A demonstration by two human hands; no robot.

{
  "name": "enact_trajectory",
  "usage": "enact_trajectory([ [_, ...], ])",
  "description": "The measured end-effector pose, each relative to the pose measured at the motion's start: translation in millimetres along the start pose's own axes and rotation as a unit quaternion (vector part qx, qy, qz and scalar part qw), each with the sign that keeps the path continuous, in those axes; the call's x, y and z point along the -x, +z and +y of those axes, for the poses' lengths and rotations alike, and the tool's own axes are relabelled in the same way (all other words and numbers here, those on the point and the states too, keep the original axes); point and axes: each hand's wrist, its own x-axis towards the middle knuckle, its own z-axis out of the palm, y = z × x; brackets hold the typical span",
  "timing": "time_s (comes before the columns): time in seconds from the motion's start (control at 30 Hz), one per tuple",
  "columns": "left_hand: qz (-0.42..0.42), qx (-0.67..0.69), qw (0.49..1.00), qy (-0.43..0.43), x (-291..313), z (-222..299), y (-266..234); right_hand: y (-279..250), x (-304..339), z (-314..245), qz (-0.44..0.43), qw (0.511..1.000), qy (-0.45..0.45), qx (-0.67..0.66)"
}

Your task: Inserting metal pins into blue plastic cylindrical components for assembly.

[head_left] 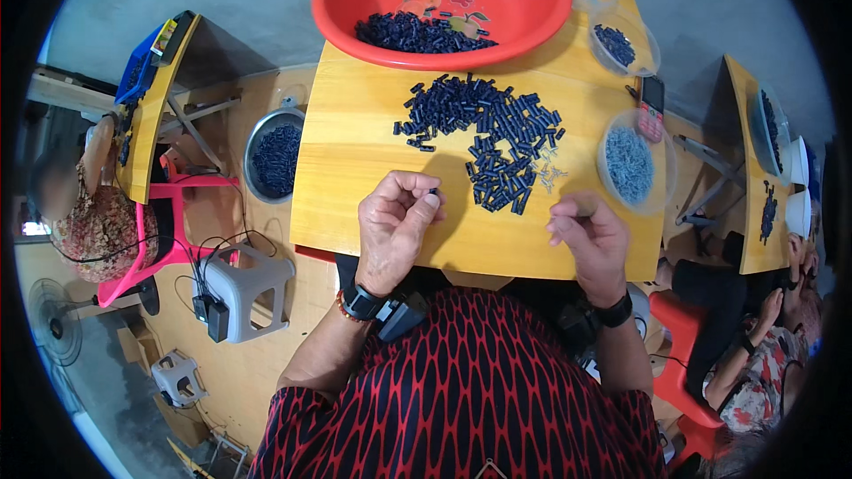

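Over the table's near edge, my left hand (392, 223) pinches a small black cylindrical piece (434, 191) between thumb and fingers; only its dark end shows. To the right, my right hand (593, 235) has thumb and fingertips pressed together, and whatever they hold is too small to make out. A spread of short black tubular pieces (493, 124) lies on the yellow table (351, 142) beyond and between both hands. Small pale pins (552, 175) are scattered at its right side, near my right hand. A round clear tub (604, 179) of grey-blue pins stands farther right.
A red basin (346, 26), partly filled with black pieces, stands at the table's back. Another clear tub (655, 60) and a phone (651, 106) sit along the right side. On the floor at left are a metal bowl (251, 173) and grey stool (262, 292). People sit at both side tables.
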Motion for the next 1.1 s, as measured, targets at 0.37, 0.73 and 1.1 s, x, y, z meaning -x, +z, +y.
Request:
enact_trajectory([
  [0.37,-0.061,0.436,0.876,-0.196,1.8,-3.3,4.2,67.9,-32.2,-11.2,-0.122,0.989,0.050,-0.070],
  [0.73,-0.065,0.463,0.861,-0.200,3.6,-10.1,7.7,80.0,-32.3,1.5,-0.126,0.985,0.033,-0.110],
  [1.1,-0.051,0.319,0.938,-0.126,2.8,1.1,10.5,77.1,-32.1,-4.1,-0.133,0.989,0.023,-0.067],
])
